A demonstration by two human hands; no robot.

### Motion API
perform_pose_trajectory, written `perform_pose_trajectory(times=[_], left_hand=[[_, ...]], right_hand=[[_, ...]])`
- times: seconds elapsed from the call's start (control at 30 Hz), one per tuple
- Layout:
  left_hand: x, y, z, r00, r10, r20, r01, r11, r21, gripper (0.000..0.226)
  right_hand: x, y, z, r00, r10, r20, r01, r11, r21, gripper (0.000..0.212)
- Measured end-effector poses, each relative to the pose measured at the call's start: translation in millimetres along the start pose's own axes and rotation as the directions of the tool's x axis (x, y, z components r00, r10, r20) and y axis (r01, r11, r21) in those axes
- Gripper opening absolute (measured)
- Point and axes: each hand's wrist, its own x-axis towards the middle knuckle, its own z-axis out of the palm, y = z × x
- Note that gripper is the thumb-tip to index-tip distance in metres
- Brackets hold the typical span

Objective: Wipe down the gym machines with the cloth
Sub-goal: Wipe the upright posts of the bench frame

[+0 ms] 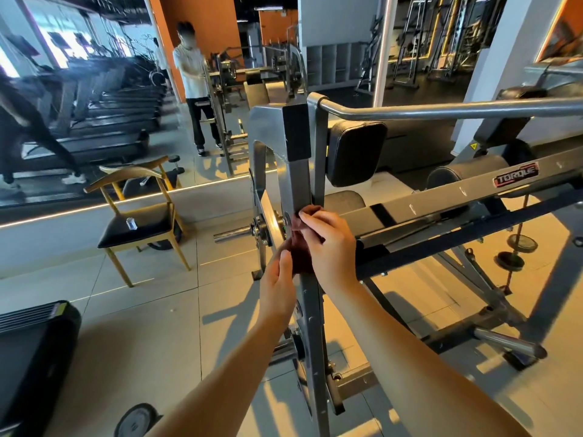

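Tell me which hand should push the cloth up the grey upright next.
Right. The right hand wraps the dark red cloth around the grey upright, with bare post just above it. The left hand only pinches the cloth's lower edge from the side, so it seems better kept as a steadier.
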Motion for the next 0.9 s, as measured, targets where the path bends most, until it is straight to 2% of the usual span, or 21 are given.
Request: perform_pose_trajectory(times=[0.17, 0.33, 0.53, 0.67, 0.8, 0.9], left_hand=[[-1, -3, 2, 1.000, -0.013, 0.001, 0.013, 0.999, 0.029, 0.031], [-4, -1, 6, 0.999, 0.012, -0.029, -0.012, 1.000, 0.010, 0.031], [-4, -10, 3, 0.999, -0.021, -0.044, 0.022, 1.000, 0.021, 0.035], [-9, -10, 4, 0.998, -0.043, -0.047, 0.046, 0.996, 0.074, 0.031], [-11, -6, 5, 0.998, -0.024, -0.051, 0.030, 0.993, 0.113, 0.030], [-10, -9, 5, 0.997, -0.022, -0.071, 0.029, 0.995, 0.094, 0.030]], right_hand=[[-28, 20, -10, 0.995, 0.058, 0.080, -0.062, 0.997, 0.042, 0.024], [1, -1, -7, 1.000, -0.018, 0.022, 0.017, 0.999, 0.050, 0.027], [-13, 17, -3, 0.990, -0.090, 0.104, 0.093, 0.995, -0.026, 0.026], [-29, 24, -10, 0.983, -0.018, 0.185, 0.014, 1.000, 0.023, 0.023], [-4, 11, -10, 0.995, -0.023, 0.095, 0.015, 0.996, 0.089, 0.023], [2, 12, -5, 0.993, -0.058, 0.107, 0.052, 0.997, 0.058, 0.024]])
